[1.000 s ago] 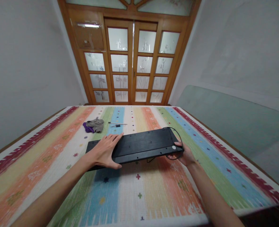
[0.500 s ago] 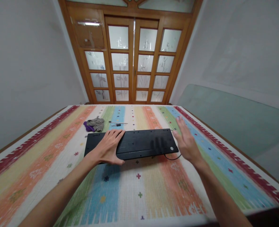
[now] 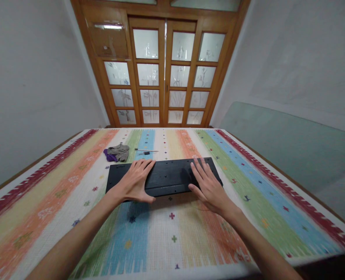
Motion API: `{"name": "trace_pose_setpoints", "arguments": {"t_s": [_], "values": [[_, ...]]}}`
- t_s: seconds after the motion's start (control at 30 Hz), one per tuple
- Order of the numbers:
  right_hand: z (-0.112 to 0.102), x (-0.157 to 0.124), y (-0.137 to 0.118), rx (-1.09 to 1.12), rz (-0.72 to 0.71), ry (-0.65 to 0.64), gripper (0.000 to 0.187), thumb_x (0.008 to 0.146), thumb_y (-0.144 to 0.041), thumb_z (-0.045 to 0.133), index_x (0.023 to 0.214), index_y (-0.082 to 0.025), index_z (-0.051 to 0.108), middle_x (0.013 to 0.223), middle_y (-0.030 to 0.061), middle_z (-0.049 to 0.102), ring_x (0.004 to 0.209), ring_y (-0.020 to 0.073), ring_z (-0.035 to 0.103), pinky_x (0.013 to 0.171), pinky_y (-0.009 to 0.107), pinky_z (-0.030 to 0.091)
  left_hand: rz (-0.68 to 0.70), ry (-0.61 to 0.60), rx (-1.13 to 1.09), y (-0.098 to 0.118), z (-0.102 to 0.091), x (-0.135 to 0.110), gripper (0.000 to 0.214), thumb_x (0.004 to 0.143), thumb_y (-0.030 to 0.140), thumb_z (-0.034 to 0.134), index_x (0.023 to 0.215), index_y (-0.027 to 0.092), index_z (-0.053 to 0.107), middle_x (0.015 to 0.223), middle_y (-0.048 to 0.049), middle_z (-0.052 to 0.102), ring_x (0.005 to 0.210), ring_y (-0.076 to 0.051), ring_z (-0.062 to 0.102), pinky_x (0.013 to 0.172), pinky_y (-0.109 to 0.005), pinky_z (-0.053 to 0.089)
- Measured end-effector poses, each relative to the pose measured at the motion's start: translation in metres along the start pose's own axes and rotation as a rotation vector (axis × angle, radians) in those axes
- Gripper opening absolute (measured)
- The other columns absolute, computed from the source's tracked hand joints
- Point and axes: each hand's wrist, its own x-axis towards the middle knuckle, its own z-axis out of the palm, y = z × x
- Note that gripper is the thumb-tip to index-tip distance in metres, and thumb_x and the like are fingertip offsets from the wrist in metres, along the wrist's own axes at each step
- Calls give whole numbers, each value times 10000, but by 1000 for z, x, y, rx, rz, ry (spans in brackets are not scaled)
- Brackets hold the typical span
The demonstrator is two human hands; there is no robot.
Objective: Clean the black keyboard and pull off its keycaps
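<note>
A black keyboard (image 3: 168,177) is turned underside up above the striped cloth, with screws and small feet showing. My left hand (image 3: 136,181) spans its left part, thumb at the near edge and fingers toward the far edge, gripping it. Over the right part, my right hand (image 3: 209,184) lies with its fingers stretched out and slightly apart. Its palm faces the keyboard's underside; whether it presses or only hovers, I cannot tell. The keys are hidden beneath.
Beyond the keyboard's left end lies a crumpled grey and purple cloth (image 3: 117,152). Beside it are a thin rod (image 3: 147,150) and a small black object (image 3: 146,153). The striped tablecloth (image 3: 172,241) covers the surface; wooden glass-paned doors (image 3: 164,77) stand behind.
My right hand has moved left, from beside the keyboard's right end to over its underside. The left hand keeps its hold, and the keyboard has barely shifted.
</note>
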Motion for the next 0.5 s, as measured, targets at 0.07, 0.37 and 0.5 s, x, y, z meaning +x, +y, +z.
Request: {"name": "trace_pose_setpoints", "arguments": {"t_s": [0.07,0.37,0.5], "values": [[1,1,-1,-6,9,43,741,985,-482,363,1558,-172,9,1612,106,8,1480,327,-4,1166,585,220,-5,8,-8,0,0,0,1150,463,582,739,1442,134,337,1362,-197,466,1200,-402,426,1036,-551,308],[19,-1,9,-26,-4,42,737,994,-451,347,1549,-194,-66,1613,103,54,1481,320,62,1164,581,230,5,7,11,2,-3,4,1148,465,586,739,1439,124,343,1345,-203,475,1189,-404,439,1029,-551,312],[11,2,5,-30,38,143,760,993,-430,347,1541,-177,-115,1613,98,-46,1479,337,-4,1173,588,196,4,16,9,0,-1,3,1155,465,586,743,1443,128,333,1357,-202,465,1194,-402,435,1036,-548,308]]}}
